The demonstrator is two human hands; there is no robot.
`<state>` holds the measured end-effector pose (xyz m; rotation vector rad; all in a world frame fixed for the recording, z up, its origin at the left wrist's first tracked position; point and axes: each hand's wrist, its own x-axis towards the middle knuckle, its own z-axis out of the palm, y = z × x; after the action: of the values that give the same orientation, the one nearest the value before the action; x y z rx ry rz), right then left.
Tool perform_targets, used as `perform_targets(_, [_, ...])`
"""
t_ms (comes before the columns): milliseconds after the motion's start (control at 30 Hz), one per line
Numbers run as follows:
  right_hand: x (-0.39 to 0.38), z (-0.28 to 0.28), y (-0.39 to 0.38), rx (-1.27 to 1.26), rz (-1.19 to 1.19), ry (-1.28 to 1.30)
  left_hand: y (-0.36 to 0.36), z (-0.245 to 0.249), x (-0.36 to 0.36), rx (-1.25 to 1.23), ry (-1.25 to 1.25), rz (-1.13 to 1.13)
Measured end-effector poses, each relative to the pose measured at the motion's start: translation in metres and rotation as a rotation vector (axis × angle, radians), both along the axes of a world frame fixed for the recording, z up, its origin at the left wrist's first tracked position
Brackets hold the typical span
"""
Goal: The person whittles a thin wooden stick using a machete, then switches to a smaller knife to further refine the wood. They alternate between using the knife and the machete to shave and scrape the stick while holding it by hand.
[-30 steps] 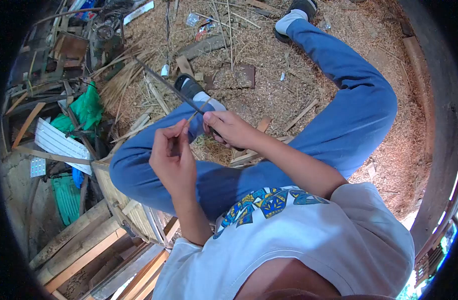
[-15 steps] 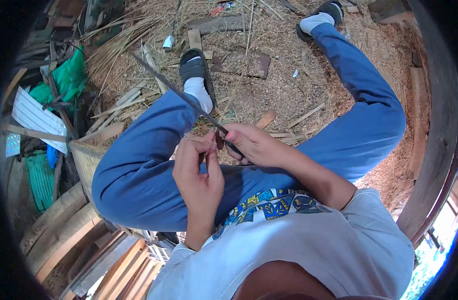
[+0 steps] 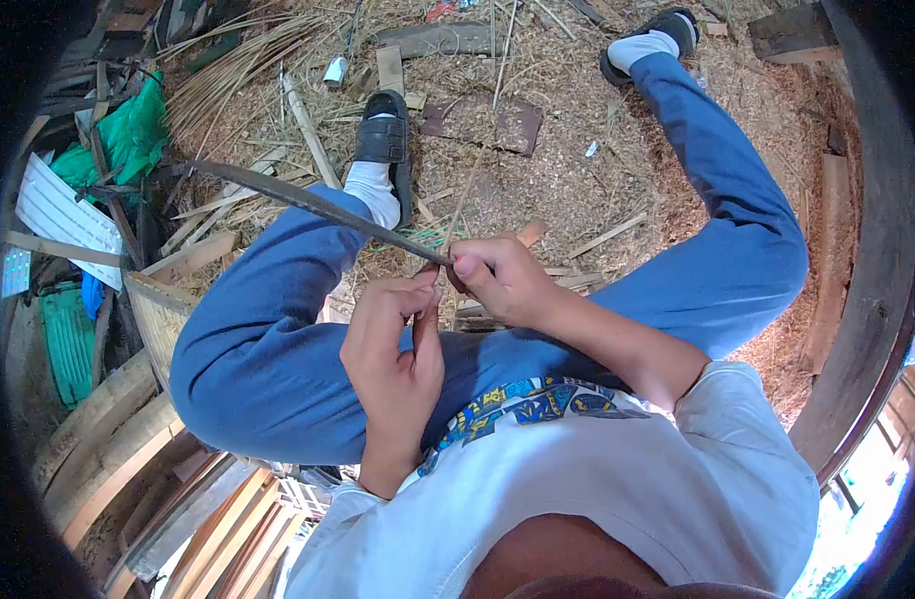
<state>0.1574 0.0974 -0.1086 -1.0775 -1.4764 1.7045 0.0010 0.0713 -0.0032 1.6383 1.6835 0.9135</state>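
My right hand is closed round the near end of a long, dark knife. Its blade, machete-like in length, reaches out to the left across my bent left leg and ends past the knee. Just below and left of it, my left hand is pinched, thumb against fingers, on a small brown piece. That piece lies right at the blade's base, next to my right thumb. Most of the knife's grip is hidden inside my right fist.
Shavings and straw cover the ground, with a flat brown board and a white cup-like object beyond my feet. On the left are green plastic, a corrugated white sheet and scrap wood. A timber beam stands at right.
The blade has swung, its tip moving left and lower in view, so it lies flatter. My right hand has turned and shifted slightly up; my left hand keeps its pinch.
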Motion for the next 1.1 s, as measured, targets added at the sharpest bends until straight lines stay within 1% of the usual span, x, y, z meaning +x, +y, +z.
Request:
perform_targets(133, [0.019, 0.010, 0.003, 0.014, -0.003, 0.000, 0.005, 0.002, 0.009, -0.014, -0.056, -0.057])
perform_targets(233, [0.035, 0.008, 0.004, 0.072, 0.008, 0.011, 0.011, 0.011, 0.014, -0.027, 0.042, -0.167])
perform_targets(333, [0.040, 0.005, 0.002, 0.056, -0.002, 0.024, 0.010, 0.004, 0.021, 0.002, -0.070, -0.155])
perform_targets(400, [0.040, 0.000, -0.001, 0.003, -0.016, 0.055, 0.011, 0.000, 0.019, 0.024, -0.067, -0.151])
perform_targets(500, [0.037, 0.000, -0.003, 0.084, -0.034, 0.031, 0.014, 0.003, 0.017, 0.025, -0.030, -0.159])
perform_targets(600, [0.036, 0.003, -0.005, 0.068, -0.030, 0.032, 0.015, 0.004, 0.018, 0.053, 0.015, -0.172])
perform_targets(700, [0.031, -0.002, -0.005, -0.018, -0.059, 0.043, 0.011, -0.001, 0.020, 0.057, 0.005, -0.121])
perform_targets(800, [0.029, -0.017, -0.003, -0.189, -0.066, -0.011, 0.010, -0.004, 0.019, 0.052, -0.014, -0.093])
perform_targets(1000, [0.027, -0.021, 0.001, 0.032, -0.069, 0.048, 0.010, 0.001, 0.019, 0.070, 0.073, -0.159])
perform_targets(1033, [0.024, -0.028, -0.001, -0.066, -0.074, 0.013, 0.011, 0.002, 0.018, 0.076, 0.086, -0.165])
perform_targets(1100, [0.016, -0.043, -0.001, -0.251, -0.084, -0.051, 0.010, -0.005, 0.014, 0.077, 0.029, -0.066])
